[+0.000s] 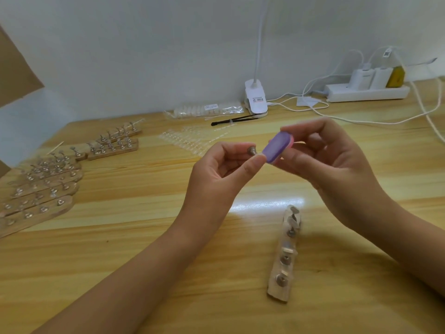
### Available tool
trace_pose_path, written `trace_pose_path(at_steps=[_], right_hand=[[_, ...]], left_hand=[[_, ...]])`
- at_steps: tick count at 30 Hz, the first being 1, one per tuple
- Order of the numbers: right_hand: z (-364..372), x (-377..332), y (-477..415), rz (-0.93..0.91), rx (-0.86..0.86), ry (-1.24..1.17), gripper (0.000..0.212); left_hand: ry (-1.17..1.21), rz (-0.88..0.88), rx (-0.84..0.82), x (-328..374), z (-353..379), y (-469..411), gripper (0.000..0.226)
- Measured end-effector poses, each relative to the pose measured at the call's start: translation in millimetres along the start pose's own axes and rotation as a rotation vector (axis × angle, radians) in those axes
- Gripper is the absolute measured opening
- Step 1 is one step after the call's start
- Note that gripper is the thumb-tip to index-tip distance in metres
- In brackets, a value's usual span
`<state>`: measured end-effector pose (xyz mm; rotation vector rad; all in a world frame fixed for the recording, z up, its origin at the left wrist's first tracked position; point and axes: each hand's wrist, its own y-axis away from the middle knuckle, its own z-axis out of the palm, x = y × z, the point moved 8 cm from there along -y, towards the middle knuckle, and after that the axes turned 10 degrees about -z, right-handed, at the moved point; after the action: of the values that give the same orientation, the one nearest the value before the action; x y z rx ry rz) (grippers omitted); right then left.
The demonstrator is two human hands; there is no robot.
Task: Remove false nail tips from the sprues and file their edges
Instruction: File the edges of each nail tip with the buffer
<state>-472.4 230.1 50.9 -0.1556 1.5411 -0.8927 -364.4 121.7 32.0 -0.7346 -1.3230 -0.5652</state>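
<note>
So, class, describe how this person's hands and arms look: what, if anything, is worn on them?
The left hand and right hand are bare: no gloves, rings, watch or bracelets. No sleeve is in view up to the frame edge. The left thumbnail looks short and unpainted.

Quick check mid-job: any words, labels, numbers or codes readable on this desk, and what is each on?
No text can be read.
White lamp clip: sticker with dark print, too blurred.
Clear bag of nail tips: small white label, too small.
Cable tag above the power strip: square code, no legible characters.
</note>
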Motion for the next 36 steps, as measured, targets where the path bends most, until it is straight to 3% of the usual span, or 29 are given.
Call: trace_pose_path(at_steps=[16,21,25,29,33,36], right_hand=[[4,3,-2,-0.014,-0.186,0.18,0.025],[0,-8,-3,-0.11,-0.094,0.149,0.024],[4,8,1,0.008,-0.153,0.204,0.024],[-3,-4,-2,-0.065,-0.057,0.139,0.026],[7,9,5,0.024,-0.161,0.199,0.023],[6,8,5,0.021,-0.128,0.202,0.023]], left_hand=[[-0.039,0.0,-0.003,1,2,3,0.031],[-0.055,0.004,-0.002,2,0,2,0.031],[-0.043,-0.017,0.013,0,-2,1,0.032],[-0.037,-0.035,0.004,-2,-1,-1,0.034],[-0.016,-0.054,-0.004,-4,0,0,0.033],[-0.011,-0.071,-0.017,-5,-2,-2,0.028]])
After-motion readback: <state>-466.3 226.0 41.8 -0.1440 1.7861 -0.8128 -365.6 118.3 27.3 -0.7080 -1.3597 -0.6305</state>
